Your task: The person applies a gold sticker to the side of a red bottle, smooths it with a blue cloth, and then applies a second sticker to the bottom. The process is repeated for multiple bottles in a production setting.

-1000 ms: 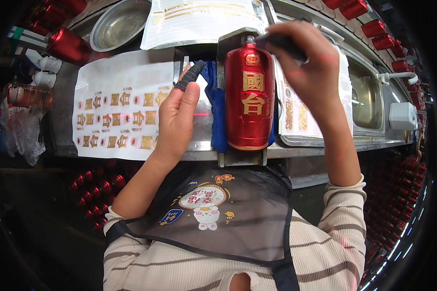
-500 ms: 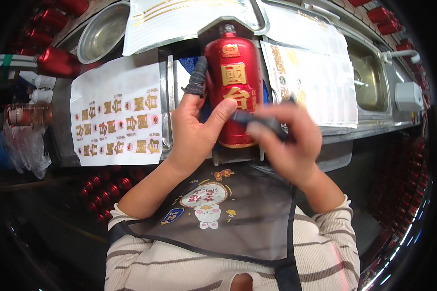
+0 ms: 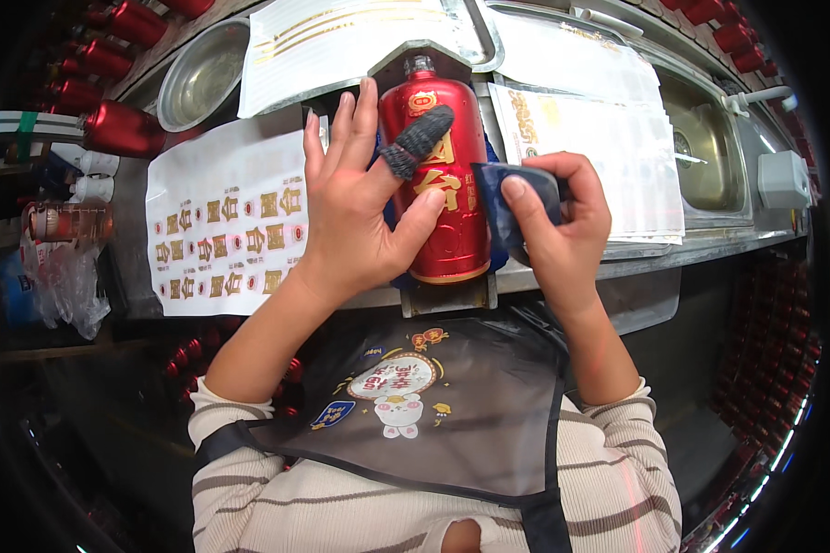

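Note:
A red bottle (image 3: 444, 235) with gold decals and a clear neck lies in a metal cradle (image 3: 449, 300) at the middle of the bench. My left hand (image 3: 355, 207) is at its left side, fingers spread. A grey knitted finger cover (image 3: 418, 143) wraps the index finger, which reaches over the decals, and the thumb lies by the lower characters. At the bottle's right side, my right hand (image 3: 567, 226) pinches a dark, flat scraper (image 3: 510, 207) between thumb and fingers. The scraper's edge is close to the bottle; whether it touches cannot be made out.
On the left lies a white decal sheet (image 3: 221, 198) with gold prints, below a metal bowl (image 3: 203, 74). More decal sheets (image 3: 609, 157) are stacked right, beside a sink (image 3: 705, 166) with a faucet (image 3: 761, 99). Another red bottle (image 3: 120, 126) lies far left.
My right hand has moved right with the scraper, off the bottle's front. My left hand has spread its fingers, and its covered index finger now crosses over the decals.

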`<state>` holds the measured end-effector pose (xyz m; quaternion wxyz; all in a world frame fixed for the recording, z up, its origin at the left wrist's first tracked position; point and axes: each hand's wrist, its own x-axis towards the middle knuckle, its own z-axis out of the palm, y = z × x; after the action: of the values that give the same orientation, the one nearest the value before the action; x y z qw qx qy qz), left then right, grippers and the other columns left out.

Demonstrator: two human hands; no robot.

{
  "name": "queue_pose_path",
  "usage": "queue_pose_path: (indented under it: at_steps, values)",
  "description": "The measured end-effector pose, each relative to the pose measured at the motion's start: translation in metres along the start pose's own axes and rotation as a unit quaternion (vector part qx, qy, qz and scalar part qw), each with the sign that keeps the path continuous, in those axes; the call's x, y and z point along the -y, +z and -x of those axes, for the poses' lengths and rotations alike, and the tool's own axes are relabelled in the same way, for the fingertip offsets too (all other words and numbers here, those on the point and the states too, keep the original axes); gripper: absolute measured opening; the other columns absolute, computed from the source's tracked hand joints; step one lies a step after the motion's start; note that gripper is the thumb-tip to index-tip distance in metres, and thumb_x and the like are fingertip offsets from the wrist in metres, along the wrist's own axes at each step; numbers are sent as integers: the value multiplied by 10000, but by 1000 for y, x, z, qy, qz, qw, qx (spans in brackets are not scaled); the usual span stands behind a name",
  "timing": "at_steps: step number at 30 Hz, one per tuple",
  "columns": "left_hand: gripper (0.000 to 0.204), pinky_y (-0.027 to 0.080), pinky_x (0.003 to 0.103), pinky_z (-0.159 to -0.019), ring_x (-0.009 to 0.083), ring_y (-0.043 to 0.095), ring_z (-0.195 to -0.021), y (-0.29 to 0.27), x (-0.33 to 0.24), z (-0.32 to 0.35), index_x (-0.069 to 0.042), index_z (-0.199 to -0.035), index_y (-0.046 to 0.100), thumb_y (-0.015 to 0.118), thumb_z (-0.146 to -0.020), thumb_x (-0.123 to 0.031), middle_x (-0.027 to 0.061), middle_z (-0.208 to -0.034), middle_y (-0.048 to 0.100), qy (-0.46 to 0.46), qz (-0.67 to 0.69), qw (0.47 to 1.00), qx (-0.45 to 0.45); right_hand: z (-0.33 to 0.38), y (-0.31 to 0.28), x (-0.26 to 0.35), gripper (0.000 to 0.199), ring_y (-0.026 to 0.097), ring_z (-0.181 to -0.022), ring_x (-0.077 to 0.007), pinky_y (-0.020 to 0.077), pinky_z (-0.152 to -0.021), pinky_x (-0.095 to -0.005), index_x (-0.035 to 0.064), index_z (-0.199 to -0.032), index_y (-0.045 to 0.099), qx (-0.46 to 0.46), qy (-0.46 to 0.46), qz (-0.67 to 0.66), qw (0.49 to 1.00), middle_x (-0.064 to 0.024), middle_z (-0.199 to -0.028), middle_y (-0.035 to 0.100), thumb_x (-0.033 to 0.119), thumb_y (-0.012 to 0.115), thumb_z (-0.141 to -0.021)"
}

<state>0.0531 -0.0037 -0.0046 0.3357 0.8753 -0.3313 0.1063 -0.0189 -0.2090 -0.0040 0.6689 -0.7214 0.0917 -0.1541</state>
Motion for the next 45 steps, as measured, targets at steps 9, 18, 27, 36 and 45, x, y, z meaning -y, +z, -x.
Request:
queue_pose_path:
  at_steps: [9,18,27,36,45]
  values:
    - [335,-1,751,-1076,590,175,-1436,3,-22,27,-124,-904,788,666,-835,-428,302,-1577,275,79,-86,993,22,3,-7,9,280,587,-860,-76,490,-797,-216,-18,-1155,573,5,105,-112,988,-51,-1003,625,19,688,-902]
    - [392,-9,695,-1107,556,202,-1435,21,-32,67,-203,-1257,706,559,-970,-428,356,-1557,248,-90,-8,994,-53,10,14,6,235,556,-857,-69,468,-767,-209,0,-1075,570,9,17,4,1000,-28,-953,597,34,707,-887]
    - [392,6,620,-1152,439,259,-1467,17,-17,65,-80,-1268,676,552,-997,-335,324,-1538,324,-135,146,972,-121,-36,27,34,279,624,-788,-231,516,-711,-337,76,-956,656,41,-390,244,887,-69,-849,625,-68,712,-723]
    - [395,84,582,-1168,364,314,-1472,8,-16,56,-55,-1328,612,531,-1013,-280,274,-1506,422,-168,268,941,-123,-5,18,58,320,587,-798,-256,483,-683,-379,118,-926,753,225,-443,335,801,-43,-796,615,8,748,-626]
    - [418,97,614,-1152,408,330,-1453,14,-16,30,-51,-1324,612,524,-1018,-322,308,-1473,443,-141,245,956,-82,-32,2,14,161,624,-736,-80,513,-623,-217,-2,-985,641,-13,-36,81,996,-39,-837,666,56,735,-867]
